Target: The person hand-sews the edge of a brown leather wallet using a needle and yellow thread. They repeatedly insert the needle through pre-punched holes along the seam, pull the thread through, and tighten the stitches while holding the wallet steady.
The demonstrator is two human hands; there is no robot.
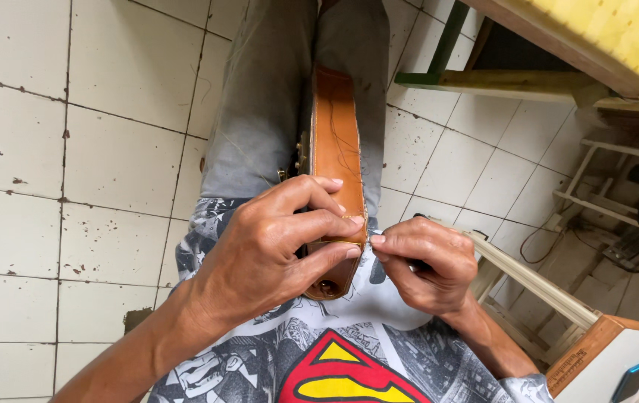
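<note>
A long brown leather piece (336,142) with stitched edges stands on edge between my grey-trousered knees, its rounded near end close to my printed shirt. My left hand (274,239) wraps around its near end, fingers pressed on the right edge. My right hand (424,261) sits just to the right of that edge, fingers pinched together around a thin dark tool; its tip is hidden. Dark thread lies loose along the leather's face.
White tiled floor (51,149) spreads to the left. A wooden table with green frame (513,75) stands at the upper right, a white rack (618,194) below it. A wooden box edge (595,351) and a blue phone (633,379) are at the lower right.
</note>
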